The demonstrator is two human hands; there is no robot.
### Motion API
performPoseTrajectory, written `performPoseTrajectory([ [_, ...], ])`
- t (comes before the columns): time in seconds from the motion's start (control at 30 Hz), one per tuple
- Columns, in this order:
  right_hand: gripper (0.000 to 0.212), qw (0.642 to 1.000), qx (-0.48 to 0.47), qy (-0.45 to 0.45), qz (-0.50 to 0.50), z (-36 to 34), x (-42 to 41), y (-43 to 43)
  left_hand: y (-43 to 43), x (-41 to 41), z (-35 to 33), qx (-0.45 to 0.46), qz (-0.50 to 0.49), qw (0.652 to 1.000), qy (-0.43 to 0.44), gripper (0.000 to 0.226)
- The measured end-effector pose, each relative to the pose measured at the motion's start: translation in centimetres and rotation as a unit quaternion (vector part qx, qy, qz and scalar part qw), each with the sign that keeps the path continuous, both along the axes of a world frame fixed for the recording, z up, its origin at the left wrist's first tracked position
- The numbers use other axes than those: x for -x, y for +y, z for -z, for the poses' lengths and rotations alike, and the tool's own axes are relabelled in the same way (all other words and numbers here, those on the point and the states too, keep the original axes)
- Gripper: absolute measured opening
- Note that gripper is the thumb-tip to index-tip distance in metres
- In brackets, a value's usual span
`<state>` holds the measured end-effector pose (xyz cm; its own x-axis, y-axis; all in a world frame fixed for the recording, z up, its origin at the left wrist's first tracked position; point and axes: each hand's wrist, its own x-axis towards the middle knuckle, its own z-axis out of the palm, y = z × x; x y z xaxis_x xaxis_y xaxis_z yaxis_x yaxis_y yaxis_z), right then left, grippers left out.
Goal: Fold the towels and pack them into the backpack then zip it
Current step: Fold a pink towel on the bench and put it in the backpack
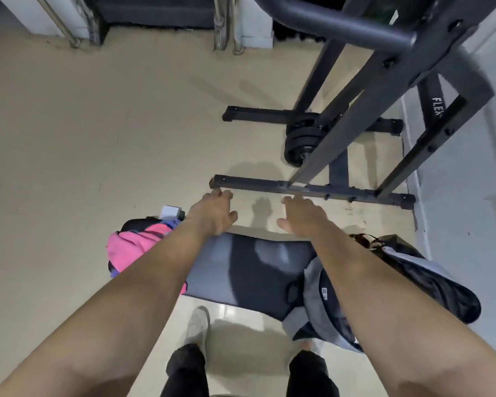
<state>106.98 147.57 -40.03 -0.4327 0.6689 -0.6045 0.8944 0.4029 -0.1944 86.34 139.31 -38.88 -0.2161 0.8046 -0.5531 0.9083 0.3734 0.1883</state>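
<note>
One wide-angle view from the person's head looks steeply down and a little forward at the tan floor (98,124). A shoe (198,325) lies at 6 o'clock, right under the lens. The left hand (212,213) and right hand (301,216) reach to centre. The backpack (327,310) is near at 4 o'clock, and the exercise frame (364,116) looms at 1 o'clock.

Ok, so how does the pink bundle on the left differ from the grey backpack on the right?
The pink bundle is bright pink with a purple edge; the backpack is grey and black. The pink bundle is a crumpled heap by the left end of the mat; the backpack lies at its right end, gaping open on a dark inside. Shared: a forearm partly hides each, and the left hand and right hand touch neither.
</note>
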Motion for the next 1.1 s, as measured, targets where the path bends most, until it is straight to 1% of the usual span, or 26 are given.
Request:
performPoseTrajectory([
  [0.07, 0.056, 1.000, -0.007, -0.012, -0.018, 3.5, -0.7, 0.3, 0.2, -1.0, 3.6, 0.011, -0.009, 1.000, -0.002, 0.056],
  [0.17, 0.054, 1.000, -0.011, -0.013, -0.010, 8.0, -1.1, 0.4, 0.3, -1.9, 8.8, 0.021, -0.004, 1.000, -0.005, 0.054],
  [0.23, 0.054, 1.000, -0.016, -0.008, -0.003, 11.1, -0.9, 0.5, 0.4, -2.1, 12.5, 0.022, 0.012, 1.000, -0.006, 0.054],
  [0.33, 0.056, 0.999, -0.032, 0.007, 0.006, 16.1, 0.3, 0.7, 0.6, -1.7, 18.4, 0.012, 0.038, 0.999, 0.018, 0.055],
  [0.47, 0.058, 0.997, -0.062, 0.044, 0.005, 24.0, 2.2, 1.1, 0.9, -0.6, 26.7, -0.043, 0.022, 0.998, 0.033, 0.054],
  [0.57, 0.054, 0.994, -0.102, 0.028, 0.003, 29.2, 2.4, 1.1, 1.2, 0.0, 32.1, -0.082, 0.021, 0.995, 0.048, 0.053],
  [0.67, 0.053, 0.989, -0.145, 0.020, 0.015, 33.3, 1.9, 1.1, 1.9, 0.7, 36.1, -0.118, 0.024, 0.991, 0.056, 0.052],
  [0.77, 0.054, 0.985, -0.174, 0.017, 0.011, 36.1, 1.8, 1.1, 2.5, 1.0, 38.5, -0.147, 0.027, 0.987, 0.062, 0.049],
  [0.87, 0.052, 0.980, -0.197, 0.018, 0.005, 37.2, 1.5, 0.1, 2.2, 0.7, 39.4, -0.178, 0.025, 0.981, 0.069, 0.048],
  [0.97, 0.051, 0.974, -0.224, 0.023, -0.001, 36.7, 0.5, -2.1, 0.8, -0.2, 38.5, -0.209, 0.028, 0.975, 0.074, 0.051],
  [1.1, 0.052, 0.971, -0.235, 0.031, -0.005, 34.2, -0.7, -5.2, -2.6, -1.9, 36.1, -0.218, 0.051, 0.972, 0.077, 0.051],
])
